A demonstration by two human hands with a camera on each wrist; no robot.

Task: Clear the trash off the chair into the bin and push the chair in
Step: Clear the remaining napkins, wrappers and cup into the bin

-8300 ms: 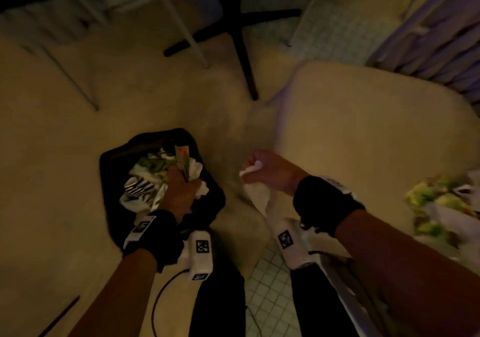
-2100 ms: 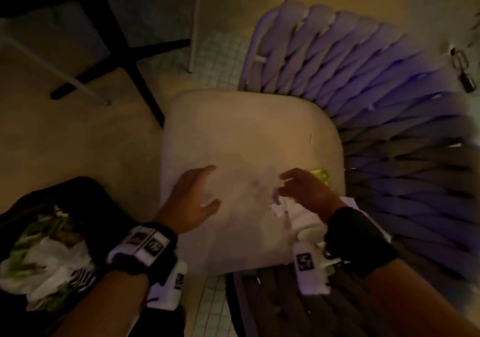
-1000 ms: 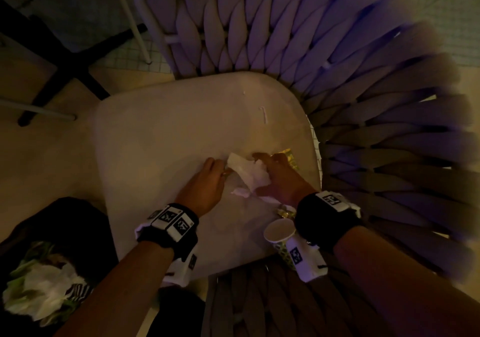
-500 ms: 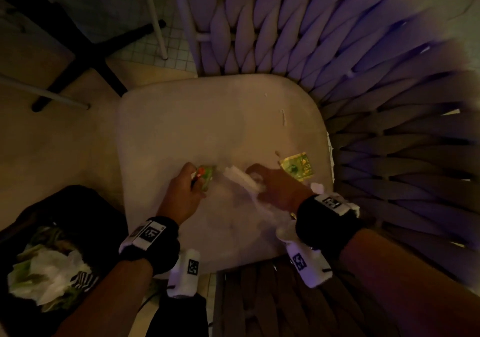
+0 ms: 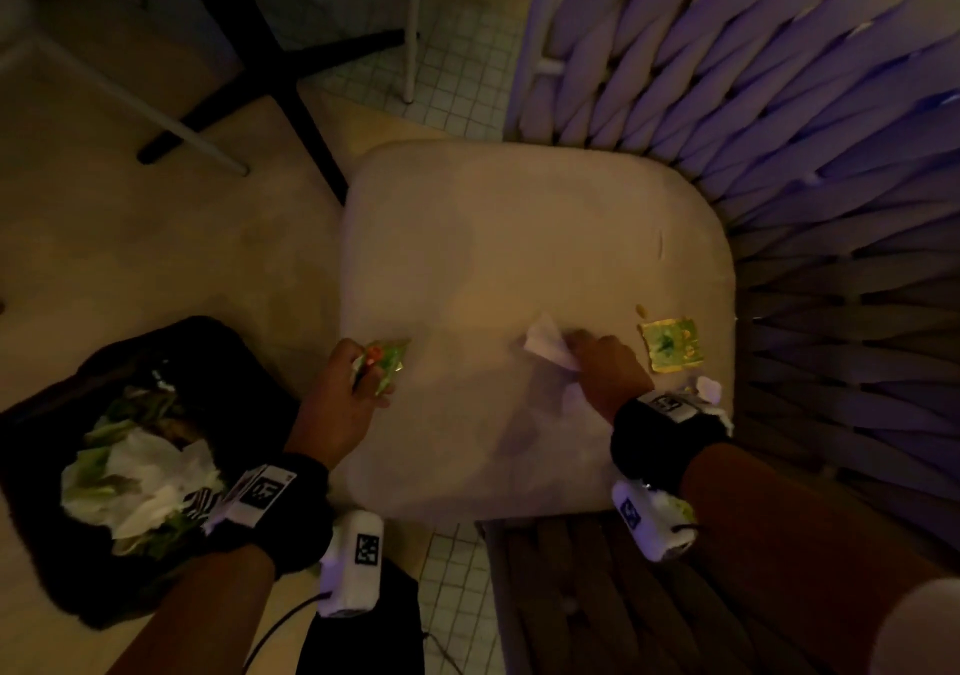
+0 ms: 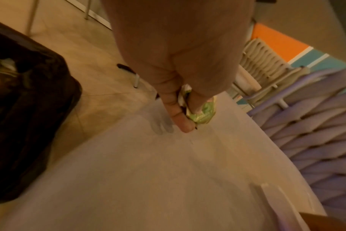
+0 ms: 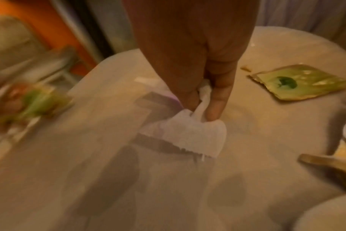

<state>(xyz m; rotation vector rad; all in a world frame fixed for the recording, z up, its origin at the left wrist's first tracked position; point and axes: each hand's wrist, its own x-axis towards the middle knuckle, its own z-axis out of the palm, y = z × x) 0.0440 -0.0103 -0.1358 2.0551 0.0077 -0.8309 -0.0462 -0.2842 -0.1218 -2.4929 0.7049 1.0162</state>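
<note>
The chair's pale seat cushion fills the middle of the head view, with a woven lilac backrest behind it. My left hand grips a crumpled green wrapper at the seat's left edge, close to the black bin bag full of paper and wrappers on the floor. My right hand pinches a white paper napkin just above the seat. A flat yellow-green packet lies on the seat to the right of that hand.
Small white scraps sit near the seat's right edge by my wrist. A black table base and white chair legs stand on the floor beyond the seat. A dark slatted surface lies below the seat.
My left hand has carried the green wrapper leftward to the seat's edge, towards the bin bag. My right hand keeps its hold on the napkin and has barely moved.
</note>
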